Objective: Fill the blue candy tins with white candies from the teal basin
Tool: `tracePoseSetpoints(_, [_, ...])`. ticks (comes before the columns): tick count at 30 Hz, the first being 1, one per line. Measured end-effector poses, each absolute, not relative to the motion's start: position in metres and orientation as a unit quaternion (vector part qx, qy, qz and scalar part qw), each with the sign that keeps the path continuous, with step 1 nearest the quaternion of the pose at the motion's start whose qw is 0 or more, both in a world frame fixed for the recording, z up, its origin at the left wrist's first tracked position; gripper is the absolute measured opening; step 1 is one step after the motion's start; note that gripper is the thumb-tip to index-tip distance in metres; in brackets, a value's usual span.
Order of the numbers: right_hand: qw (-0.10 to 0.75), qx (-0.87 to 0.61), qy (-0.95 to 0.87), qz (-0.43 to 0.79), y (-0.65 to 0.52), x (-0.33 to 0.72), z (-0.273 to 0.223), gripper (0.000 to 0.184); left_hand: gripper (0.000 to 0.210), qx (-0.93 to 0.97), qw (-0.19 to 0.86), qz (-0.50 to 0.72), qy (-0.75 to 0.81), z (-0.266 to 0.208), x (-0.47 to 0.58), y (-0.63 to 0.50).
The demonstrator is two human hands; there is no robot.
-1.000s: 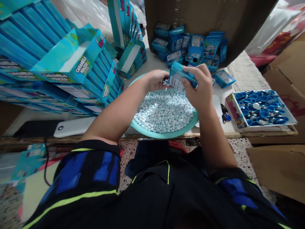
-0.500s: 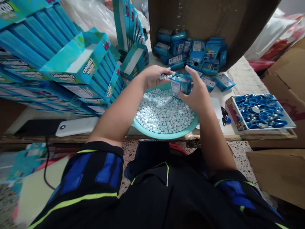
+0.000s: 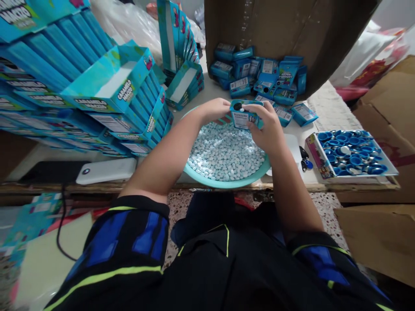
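Observation:
My right hand (image 3: 267,127) grips a small blue candy box (image 3: 240,120) above the bowl. A dark round opening shows in the box's top, with a white candy at its edge. My left hand (image 3: 212,110) is at the box's left end, its thumb at the top corner and its partly hidden fingers curled lower down. Below both hands, a turquoise bowl (image 3: 223,185) holds many small pale blue and white candies (image 3: 223,157).
Stacked blue display cartons (image 3: 106,93) rise at left, beside a white phone (image 3: 106,171). Small blue boxes (image 3: 240,86) lie inside a tipped cardboard box (image 3: 285,30). At right are a tray (image 3: 391,166) of blue caps (image 3: 355,160) and some keys (image 3: 304,160).
The candies seen in my left hand no longer show there. The box has turned more level, exposing its round opening, and my right fingers have moved over its top.

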State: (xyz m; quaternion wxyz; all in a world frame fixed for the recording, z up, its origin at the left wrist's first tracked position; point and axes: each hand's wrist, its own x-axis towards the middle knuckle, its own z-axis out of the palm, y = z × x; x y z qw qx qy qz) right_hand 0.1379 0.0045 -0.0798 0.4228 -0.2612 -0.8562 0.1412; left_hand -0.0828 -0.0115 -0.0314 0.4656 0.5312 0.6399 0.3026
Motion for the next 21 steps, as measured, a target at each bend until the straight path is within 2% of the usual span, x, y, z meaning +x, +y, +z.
tracePoseSetpoints(7, [0.427,-0.290,-0.844,0.143,0.006,0.138,-0.079,0.059,0.023,0.551,0.437,0.293,0.647,-0.029,-0.076,-0.012])
tracePoseSetpoints(12, [0.438,-0.292,-0.840,0.133,0.003,0.139,-0.076,0.060,0.025,0.617,0.345,0.180,0.685,-0.034,-0.079,-0.007])
tracePoseSetpoints(15, [0.522,-0.263,-0.803,0.114,0.000,0.138,-0.071,0.059,0.034,0.668,0.315,0.081,0.670,-0.039,-0.084,-0.005])
tracePoseSetpoints(18, [0.660,-0.266,-0.693,0.110,0.001,0.145,-0.068,0.070,0.060,0.685,0.333,0.000,0.648,-0.038,-0.086,-0.005])
tracePoseSetpoints(19, [0.685,-0.285,-0.659,0.119,0.004,0.152,-0.069,0.075,0.068,0.686,0.331,-0.019,0.647,-0.037,-0.086,-0.006])
tracePoseSetpoints(21, [0.678,-0.342,-0.634,0.148,0.010,0.175,-0.077,0.081,0.077,0.691,0.317,-0.051,0.647,-0.034,-0.085,-0.006])
